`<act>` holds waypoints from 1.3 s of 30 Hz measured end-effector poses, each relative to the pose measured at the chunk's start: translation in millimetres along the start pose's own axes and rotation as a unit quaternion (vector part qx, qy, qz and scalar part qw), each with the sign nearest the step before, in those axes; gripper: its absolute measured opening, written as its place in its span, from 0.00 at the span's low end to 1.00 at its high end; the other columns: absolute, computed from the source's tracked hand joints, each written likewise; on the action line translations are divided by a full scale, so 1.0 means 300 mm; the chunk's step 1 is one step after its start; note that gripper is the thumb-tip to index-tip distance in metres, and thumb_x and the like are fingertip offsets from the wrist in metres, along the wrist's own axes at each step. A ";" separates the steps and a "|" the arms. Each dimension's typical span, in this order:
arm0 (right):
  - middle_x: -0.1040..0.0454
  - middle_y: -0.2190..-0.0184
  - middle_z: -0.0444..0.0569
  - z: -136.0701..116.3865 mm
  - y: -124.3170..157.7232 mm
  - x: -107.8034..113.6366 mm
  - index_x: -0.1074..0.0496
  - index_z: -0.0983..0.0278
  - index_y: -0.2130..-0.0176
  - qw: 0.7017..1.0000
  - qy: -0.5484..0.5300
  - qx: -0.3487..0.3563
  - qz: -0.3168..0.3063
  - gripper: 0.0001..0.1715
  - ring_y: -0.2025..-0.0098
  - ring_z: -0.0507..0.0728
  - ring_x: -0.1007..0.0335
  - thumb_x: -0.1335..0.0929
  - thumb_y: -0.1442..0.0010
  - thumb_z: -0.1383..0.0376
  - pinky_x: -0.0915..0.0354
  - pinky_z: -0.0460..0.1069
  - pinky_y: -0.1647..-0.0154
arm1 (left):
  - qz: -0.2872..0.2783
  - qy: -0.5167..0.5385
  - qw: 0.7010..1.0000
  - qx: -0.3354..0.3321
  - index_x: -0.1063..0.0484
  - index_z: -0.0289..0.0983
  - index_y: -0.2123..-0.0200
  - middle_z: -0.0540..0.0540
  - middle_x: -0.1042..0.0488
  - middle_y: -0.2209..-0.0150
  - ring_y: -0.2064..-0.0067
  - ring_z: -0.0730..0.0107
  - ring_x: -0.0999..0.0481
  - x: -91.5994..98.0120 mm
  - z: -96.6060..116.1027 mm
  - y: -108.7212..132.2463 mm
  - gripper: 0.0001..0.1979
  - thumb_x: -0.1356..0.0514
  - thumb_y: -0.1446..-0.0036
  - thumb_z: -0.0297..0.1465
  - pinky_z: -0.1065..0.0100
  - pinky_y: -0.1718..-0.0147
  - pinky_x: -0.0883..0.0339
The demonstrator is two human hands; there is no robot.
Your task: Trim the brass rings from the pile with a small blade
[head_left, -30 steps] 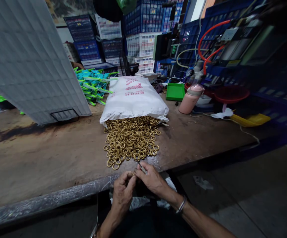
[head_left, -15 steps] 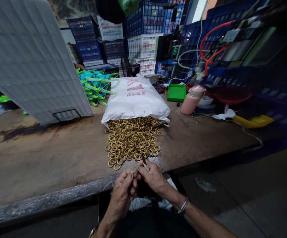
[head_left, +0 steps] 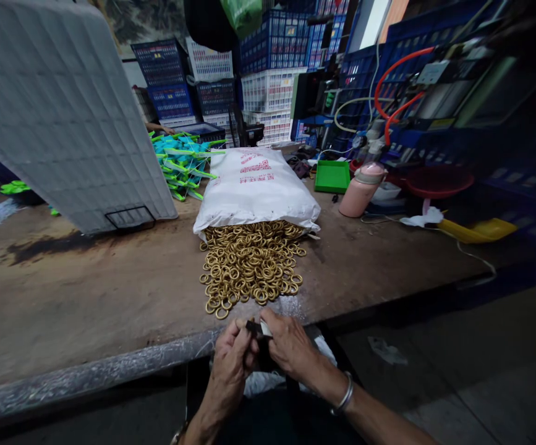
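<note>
My left hand (head_left: 231,357) is closed in a pinch at the table's front edge, on what looks like a gold-coloured ring, mostly hidden by fingers and blade. My right hand (head_left: 290,347) is wrapped round a small knife (head_left: 266,328) with a pale handle and a dark, short blade. The blade points left and lies against my left fingertips. Just beyond both hands, a heap of gold-coloured rings (head_left: 253,262) spills from the mouth of a white sack (head_left: 258,191) with red print.
On the wooden table (head_left: 123,290) a white ribbed panel (head_left: 73,123) stands at left. Behind it lie green and blue plastic pieces (head_left: 182,164). A green tray (head_left: 332,176), a pink bottle (head_left: 363,190) and a yellow scoop (head_left: 478,230) are at right. Stacked crates (head_left: 274,86) rise behind.
The knife has swung from pointing up and away to pointing left, its blade now at my left fingertips. The ring seen between both hands is now mostly covered. My view has shifted slightly.
</note>
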State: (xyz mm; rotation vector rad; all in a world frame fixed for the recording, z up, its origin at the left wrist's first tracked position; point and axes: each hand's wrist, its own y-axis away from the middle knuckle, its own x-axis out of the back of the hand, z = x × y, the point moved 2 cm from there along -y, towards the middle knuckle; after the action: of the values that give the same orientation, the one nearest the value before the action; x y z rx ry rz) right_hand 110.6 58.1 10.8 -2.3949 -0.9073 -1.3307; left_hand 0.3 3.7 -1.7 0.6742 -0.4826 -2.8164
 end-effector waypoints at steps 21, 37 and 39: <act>0.27 0.65 0.52 0.072 -0.138 -0.048 0.42 0.63 0.54 0.982 0.130 -0.088 0.102 0.15 0.67 0.56 0.31 0.39 0.43 0.67 0.48 0.47 0.71 | 0.003 0.147 0.988 0.036 0.34 0.36 0.70 0.49 0.31 0.73 0.80 0.81 0.38 0.047 0.023 0.029 0.11 0.40 0.51 0.38 0.78 0.84 0.51; 0.37 0.77 0.42 0.135 -0.168 -0.010 0.39 0.63 0.71 0.968 -0.141 -0.075 0.191 0.04 0.74 0.50 0.41 0.41 0.46 0.66 0.48 0.44 0.72 | 0.010 0.111 0.993 0.024 0.35 0.34 0.75 0.51 0.33 0.76 0.76 0.77 0.34 0.049 0.028 -0.046 0.12 0.36 0.56 0.35 0.78 0.85 0.45; 0.40 0.78 0.40 0.123 -0.161 -0.001 0.40 0.63 0.74 0.955 -0.223 -0.065 0.183 0.05 0.75 0.49 0.44 0.40 0.48 0.64 0.47 0.44 0.72 | 0.021 0.069 0.997 -0.004 0.36 0.35 0.74 0.53 0.35 0.79 0.79 0.79 0.36 0.045 0.026 -0.062 0.13 0.37 0.55 0.37 0.79 0.86 0.47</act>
State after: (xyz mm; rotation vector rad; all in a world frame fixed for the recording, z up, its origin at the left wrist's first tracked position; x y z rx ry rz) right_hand 104.9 113.4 -13.3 -2.8472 -0.4361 -0.7474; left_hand -17.2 19.5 -7.3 0.8387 -0.4552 -2.7075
